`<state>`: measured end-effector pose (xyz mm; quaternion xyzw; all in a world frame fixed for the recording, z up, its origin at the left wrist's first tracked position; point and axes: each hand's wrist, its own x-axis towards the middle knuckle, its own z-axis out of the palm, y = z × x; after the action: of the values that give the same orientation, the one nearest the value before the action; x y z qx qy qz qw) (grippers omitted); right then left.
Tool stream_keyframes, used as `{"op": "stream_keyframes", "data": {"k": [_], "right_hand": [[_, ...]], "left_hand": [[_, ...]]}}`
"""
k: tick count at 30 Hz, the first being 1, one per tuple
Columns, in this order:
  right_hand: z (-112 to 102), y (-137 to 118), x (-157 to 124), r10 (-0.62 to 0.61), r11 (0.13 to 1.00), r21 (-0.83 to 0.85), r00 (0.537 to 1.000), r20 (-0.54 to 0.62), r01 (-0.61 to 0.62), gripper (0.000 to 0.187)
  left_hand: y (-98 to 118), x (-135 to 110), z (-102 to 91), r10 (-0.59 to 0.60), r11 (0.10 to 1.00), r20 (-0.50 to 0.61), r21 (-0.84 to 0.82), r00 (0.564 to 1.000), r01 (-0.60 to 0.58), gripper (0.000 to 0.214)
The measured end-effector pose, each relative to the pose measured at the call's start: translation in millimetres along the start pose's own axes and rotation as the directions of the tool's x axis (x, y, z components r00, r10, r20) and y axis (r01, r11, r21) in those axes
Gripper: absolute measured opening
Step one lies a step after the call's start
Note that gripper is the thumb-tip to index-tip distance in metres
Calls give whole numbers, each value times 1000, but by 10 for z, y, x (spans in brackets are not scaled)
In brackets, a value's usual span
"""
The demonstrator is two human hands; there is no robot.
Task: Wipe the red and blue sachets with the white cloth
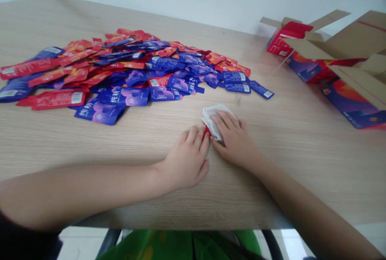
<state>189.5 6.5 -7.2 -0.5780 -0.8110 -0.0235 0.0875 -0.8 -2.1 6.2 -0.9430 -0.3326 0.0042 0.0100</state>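
Note:
On the table in front of me, my right hand (pixel 230 133) is closed over a folded white cloth (pixel 211 112) and presses it down. Under the cloth lies a small red packet (pixel 206 131), mostly hidden; only a bit of its red surface shows. My left hand (pixel 188 157) pins this packet's near end against the tabletop with its fingertips, right beside the cloth. Beyond both hands spreads a large heap of flat sachets, among them purple-blue sachets (pixel 132 96) and red-orange sachets (pixel 60 99).
Opened cardboard boxes stand at the right with flaps up: a red box (pixel 279 43) at the back, a blue-and-red box (pixel 304 67), and another box (pixel 350 103) nearer. A single blue sachet (pixel 261 90) lies at the heap's right end. The wooden table (pixel 301 163) meets a pale wall.

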Motion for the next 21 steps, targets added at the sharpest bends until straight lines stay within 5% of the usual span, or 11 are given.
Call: {"op": "stream_keyframes", "data": {"k": [21], "right_hand": [[-53,437,62,141,987,75,990,20,-142,68]], "left_hand": [[-5,-1,-18,-3,1000,-13,-26,1000,3,64]]}}
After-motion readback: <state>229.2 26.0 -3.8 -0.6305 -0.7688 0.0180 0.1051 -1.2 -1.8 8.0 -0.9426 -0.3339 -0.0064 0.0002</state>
